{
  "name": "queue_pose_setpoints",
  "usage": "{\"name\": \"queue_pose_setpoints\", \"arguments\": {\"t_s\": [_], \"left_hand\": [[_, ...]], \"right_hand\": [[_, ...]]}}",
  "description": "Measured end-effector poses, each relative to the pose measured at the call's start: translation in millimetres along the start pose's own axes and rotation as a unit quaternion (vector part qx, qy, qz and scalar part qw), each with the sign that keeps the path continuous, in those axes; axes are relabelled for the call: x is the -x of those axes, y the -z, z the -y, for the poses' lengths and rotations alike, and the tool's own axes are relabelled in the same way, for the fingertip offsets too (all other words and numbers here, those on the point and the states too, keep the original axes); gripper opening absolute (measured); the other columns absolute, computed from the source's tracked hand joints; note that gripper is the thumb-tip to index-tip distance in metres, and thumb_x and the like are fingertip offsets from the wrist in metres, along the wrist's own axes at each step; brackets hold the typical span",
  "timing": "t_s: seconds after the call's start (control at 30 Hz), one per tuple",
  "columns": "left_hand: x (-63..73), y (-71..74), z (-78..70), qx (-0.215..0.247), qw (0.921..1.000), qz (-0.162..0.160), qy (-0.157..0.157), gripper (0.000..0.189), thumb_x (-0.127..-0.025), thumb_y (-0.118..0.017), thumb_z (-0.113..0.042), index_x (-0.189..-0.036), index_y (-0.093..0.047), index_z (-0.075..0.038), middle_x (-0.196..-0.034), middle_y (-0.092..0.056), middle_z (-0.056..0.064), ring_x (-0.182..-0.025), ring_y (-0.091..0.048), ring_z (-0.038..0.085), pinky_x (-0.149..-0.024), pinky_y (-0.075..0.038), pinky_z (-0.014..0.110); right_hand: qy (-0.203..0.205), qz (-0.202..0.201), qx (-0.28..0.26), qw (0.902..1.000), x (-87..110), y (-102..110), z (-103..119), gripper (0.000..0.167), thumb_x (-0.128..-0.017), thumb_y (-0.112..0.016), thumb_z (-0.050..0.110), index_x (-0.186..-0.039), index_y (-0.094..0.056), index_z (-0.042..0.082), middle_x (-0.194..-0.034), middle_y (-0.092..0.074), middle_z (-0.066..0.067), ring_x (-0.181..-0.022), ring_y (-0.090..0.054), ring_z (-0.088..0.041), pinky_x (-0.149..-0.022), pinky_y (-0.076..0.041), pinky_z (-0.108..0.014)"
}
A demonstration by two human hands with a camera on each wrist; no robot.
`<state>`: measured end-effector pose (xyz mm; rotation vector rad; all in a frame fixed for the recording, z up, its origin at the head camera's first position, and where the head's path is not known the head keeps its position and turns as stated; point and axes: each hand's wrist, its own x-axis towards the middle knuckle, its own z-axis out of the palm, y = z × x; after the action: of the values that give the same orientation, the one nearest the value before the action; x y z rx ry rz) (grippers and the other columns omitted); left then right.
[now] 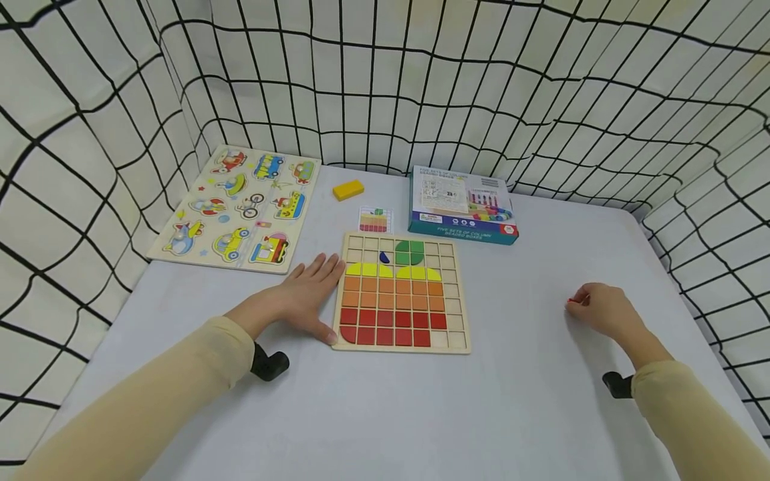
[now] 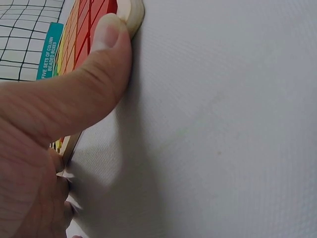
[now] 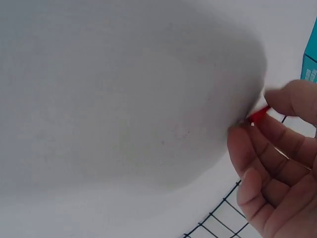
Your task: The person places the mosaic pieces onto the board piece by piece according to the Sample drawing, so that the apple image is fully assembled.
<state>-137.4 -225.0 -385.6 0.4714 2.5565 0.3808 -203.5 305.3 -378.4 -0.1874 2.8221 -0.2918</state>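
A wooden grid board [image 1: 456,306] lies flat in the middle of the table, with red, orange, yellow and green tiles and one dark blue piece in its cells. Against its left side rests my left hand [image 1: 303,294], fingers spread, with the thumb [image 2: 106,64] touching the lower left corner. Far to the right of the board, just above the table, my right hand [image 1: 604,309] pinches a small red tile [image 3: 258,115] between thumb and fingertips. Most of that tile is hidden by the fingers. One cell in the bottom red row, right of the red tiles, is bare.
Behind the board lie a small picture card [image 1: 375,219] and a yellow block [image 1: 348,190]. A teal and white box [image 1: 463,204] stands at the back right. A vehicle puzzle board [image 1: 219,200] lies at the back left. Black wire mesh [image 1: 373,87] surrounds the table [image 1: 511,401].
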Motion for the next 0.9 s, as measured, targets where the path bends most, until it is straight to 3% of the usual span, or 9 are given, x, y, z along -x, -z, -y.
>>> {"name": "queue_pose_setpoints", "arguments": {"t_s": [0.17, 0.3, 0.47, 0.63, 0.77, 0.9], "left_hand": [[-0.9, 0.4, -0.4, -0.004, 1.0, 0.004, 0.0, 0.133, -0.075, -0.087, -0.054, -0.163, -0.004, 0.002, -0.172, 0.002, 0.023, -0.158, 0.008, 0.045, -0.125, -0.001, 0.066], [0.4, 2.3, -1.1, -0.004, 1.0, 0.004, 0.002, 0.133, -0.075, -0.087, -0.053, -0.163, -0.004, 0.001, -0.172, 0.003, 0.023, -0.158, 0.008, 0.045, -0.125, -0.001, 0.066], [-0.2, 2.1, -0.3, -0.005, 1.0, 0.001, 0.003, 0.133, -0.074, -0.087, -0.053, -0.163, -0.004, 0.002, -0.172, 0.002, 0.023, -0.158, 0.007, 0.046, -0.125, -0.001, 0.067], [-0.9, 1.1, -0.6, -0.006, 1.0, -0.001, 0.003, 0.133, -0.074, -0.087, -0.053, -0.163, -0.005, 0.002, -0.172, 0.001, 0.023, -0.158, 0.007, 0.046, -0.125, -0.002, 0.067], [-0.7, 0.6, -0.6, -0.005, 1.0, -0.003, 0.002, 0.133, -0.074, -0.087, -0.053, -0.163, -0.006, 0.002, -0.171, 0.0, 0.024, -0.158, 0.006, 0.046, -0.125, -0.002, 0.068], [-0.5, 1.1, -1.2, -0.004, 1.0, -0.002, 0.002, 0.132, -0.074, -0.087, -0.053, -0.163, -0.006, 0.002, -0.171, 0.001, 0.024, -0.158, 0.007, 0.046, -0.125, -0.002, 0.067]], "right_hand": [[0.005, -0.033, 0.035, 0.9988, 4.4, -5, 11, 0.022, -0.097, -0.059, 0.005, -0.111, -0.061, -0.011, -0.084, -0.068, -0.02, -0.067, -0.057, -0.023, -0.059, -0.049, -0.036], [0.023, -0.042, -0.038, 0.9981, 6.7, -8, 40, 0.021, -0.098, -0.065, 0.009, -0.11, -0.063, -0.008, -0.09, -0.073, -0.02, -0.073, -0.061, -0.024, -0.061, -0.05, -0.032], [0.067, -0.011, -0.145, 0.987, 11.1, -17, 99, 0.019, -0.096, -0.071, 0.014, -0.111, -0.071, 0.002, -0.103, -0.075, -0.015, -0.091, -0.065, -0.025, -0.073, -0.054, -0.026], [0.116, 0.027, -0.192, 0.974, 23.2, -34, 150, 0.015, -0.094, -0.074, 0.015, -0.107, -0.075, 0.008, -0.096, -0.074, -0.005, -0.09, -0.063, -0.019, -0.072, -0.054, -0.023], [0.126, 0.058, -0.221, 0.9652, 31.9, -47, 174, 0.013, -0.093, -0.076, 0.017, -0.102, -0.074, 0.009, -0.087, -0.071, 0.0, -0.083, -0.06, -0.015, -0.067, -0.051, -0.022], [0.122, 0.067, -0.227, 0.9641, 37.1, -57, 184, 0.011, -0.091, -0.078, 0.018, -0.098, -0.074, 0.01, -0.083, -0.069, 0.001, -0.08, -0.058, -0.014, -0.065, -0.05, -0.021]]}}
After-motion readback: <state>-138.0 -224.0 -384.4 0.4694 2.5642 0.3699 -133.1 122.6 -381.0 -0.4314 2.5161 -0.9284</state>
